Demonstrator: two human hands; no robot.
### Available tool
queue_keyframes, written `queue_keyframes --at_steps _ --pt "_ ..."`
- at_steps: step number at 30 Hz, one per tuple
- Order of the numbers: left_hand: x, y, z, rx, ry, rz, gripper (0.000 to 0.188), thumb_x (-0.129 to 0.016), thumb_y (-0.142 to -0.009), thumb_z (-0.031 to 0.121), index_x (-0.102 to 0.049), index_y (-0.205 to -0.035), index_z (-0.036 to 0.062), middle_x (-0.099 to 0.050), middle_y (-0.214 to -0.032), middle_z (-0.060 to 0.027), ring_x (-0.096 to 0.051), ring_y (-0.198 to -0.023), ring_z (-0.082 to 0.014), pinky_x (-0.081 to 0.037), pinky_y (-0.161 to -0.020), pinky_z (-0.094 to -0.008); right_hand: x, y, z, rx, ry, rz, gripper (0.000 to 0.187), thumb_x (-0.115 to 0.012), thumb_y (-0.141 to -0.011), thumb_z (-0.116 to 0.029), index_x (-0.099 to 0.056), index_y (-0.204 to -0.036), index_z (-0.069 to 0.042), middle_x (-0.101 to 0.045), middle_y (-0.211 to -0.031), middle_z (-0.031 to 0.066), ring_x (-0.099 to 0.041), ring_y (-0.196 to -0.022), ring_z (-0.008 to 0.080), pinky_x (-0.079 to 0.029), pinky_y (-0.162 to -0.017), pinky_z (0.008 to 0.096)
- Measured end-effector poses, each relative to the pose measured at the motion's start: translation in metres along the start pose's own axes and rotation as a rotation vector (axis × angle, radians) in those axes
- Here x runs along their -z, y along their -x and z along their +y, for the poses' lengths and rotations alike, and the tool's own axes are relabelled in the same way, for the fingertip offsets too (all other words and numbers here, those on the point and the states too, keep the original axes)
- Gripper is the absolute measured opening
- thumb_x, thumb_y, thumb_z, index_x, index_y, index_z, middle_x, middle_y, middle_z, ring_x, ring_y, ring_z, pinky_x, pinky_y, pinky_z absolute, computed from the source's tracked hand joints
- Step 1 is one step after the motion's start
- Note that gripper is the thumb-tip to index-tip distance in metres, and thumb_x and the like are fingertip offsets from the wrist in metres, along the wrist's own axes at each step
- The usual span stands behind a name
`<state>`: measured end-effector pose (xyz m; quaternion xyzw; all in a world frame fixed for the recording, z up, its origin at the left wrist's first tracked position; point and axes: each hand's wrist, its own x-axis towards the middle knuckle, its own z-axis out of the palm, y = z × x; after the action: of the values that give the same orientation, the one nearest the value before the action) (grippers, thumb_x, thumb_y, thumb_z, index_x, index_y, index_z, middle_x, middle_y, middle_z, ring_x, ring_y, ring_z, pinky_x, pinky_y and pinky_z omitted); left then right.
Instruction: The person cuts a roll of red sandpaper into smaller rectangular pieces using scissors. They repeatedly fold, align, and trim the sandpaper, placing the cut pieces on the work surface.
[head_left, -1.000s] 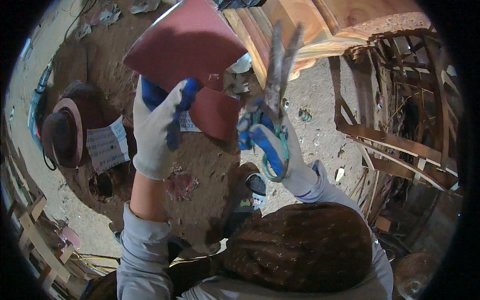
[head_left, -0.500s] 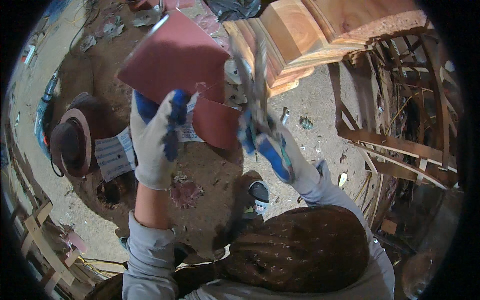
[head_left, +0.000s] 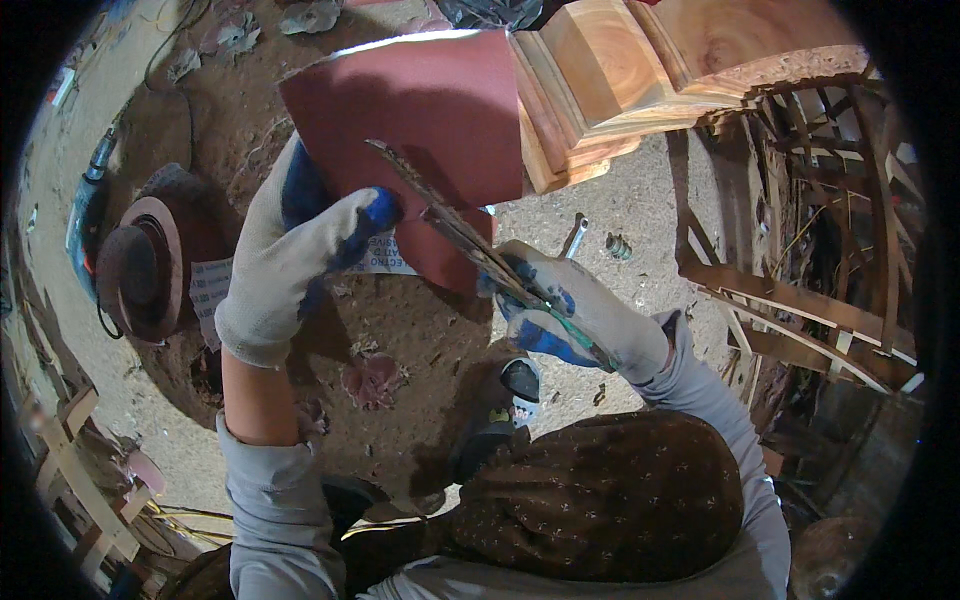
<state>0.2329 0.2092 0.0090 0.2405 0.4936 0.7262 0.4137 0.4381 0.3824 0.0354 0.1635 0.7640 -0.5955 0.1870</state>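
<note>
Head view: over a littered floor (head_left: pixel 645 210), a stepped wooden block (head_left: pixel 600 75) juts in at upper right, partly covered by a broad red sheet of sandpaper (head_left: pixel 430 110) held up before the worker, its lower flap (head_left: pixel 442 262) hanging with printed backing showing. Scissors (head_left: pixel 435 213) slant across the sheet's lower part, blades seen nearly edge-on; whether they bite the sheet cannot be told. A gloved right hand (head_left: pixel 585 305) has its fingers wrapped about the green handles. A gloved left hand (head_left: pixel 280 255) pinches the sheet near its lower left, thumb in front, the other fingers hidden behind. The sandpaper looks light, thin and springy, likely to bend rather than stand flat and to crease or tear at a corner; its gritty face should resist slipping. The sound hold is near the edge, well clear of the blades.
</note>
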Motion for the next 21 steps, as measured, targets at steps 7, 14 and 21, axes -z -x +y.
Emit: queue_keyframes --at_steps 7,14,21 --pt "0.006 -0.001 -0.005 0.020 -0.046 -0.066 0.052 -0.069 -0.092 0.007 -0.049 -0.138 -0.0025 -0.062 -0.124 -0.0067 -0.059 -0.111 -0.0124 -0.048 -0.098 -0.0298 -0.015 -0.003 0.008 -0.045 -0.725 -0.036 0.030 -0.060 -0.101 -0.012 -0.047 -0.127 -0.003 -0.056 -0.102 0.0059 -0.056 -0.097 0.0107 -0.049 -0.082 0.0239" --pt "0.011 -0.004 -0.009 0.088 -0.037 -0.092 0.052 -0.071 -0.091 0.007 -0.050 -0.138 -0.0024 -0.064 -0.121 -0.0065 -0.061 -0.106 -0.0119 -0.050 -0.096 -0.0286 -0.008 -0.001 0.006 -0.028 -0.560 -0.108 0.033 -0.058 -0.102 -0.012 -0.044 -0.130 -0.004 -0.051 -0.101 0.0014 -0.051 -0.092 0.0061 -0.047 -0.081 0.0220" --pt "0.004 -0.002 -0.016 0.064 -0.011 -0.073 0.053 -0.071 -0.090 0.005 -0.050 -0.138 -0.0023 -0.065 -0.121 -0.0066 -0.062 -0.105 -0.0119 -0.051 -0.095 -0.0288 -0.014 -0.004 0.011 -0.130 -1.047 -0.137 0.044 -0.059 -0.103 -0.027 -0.041 -0.136 -0.004 -0.048 -0.102 -0.0003 -0.048 -0.095 0.0064 -0.044 -0.085 0.0217"
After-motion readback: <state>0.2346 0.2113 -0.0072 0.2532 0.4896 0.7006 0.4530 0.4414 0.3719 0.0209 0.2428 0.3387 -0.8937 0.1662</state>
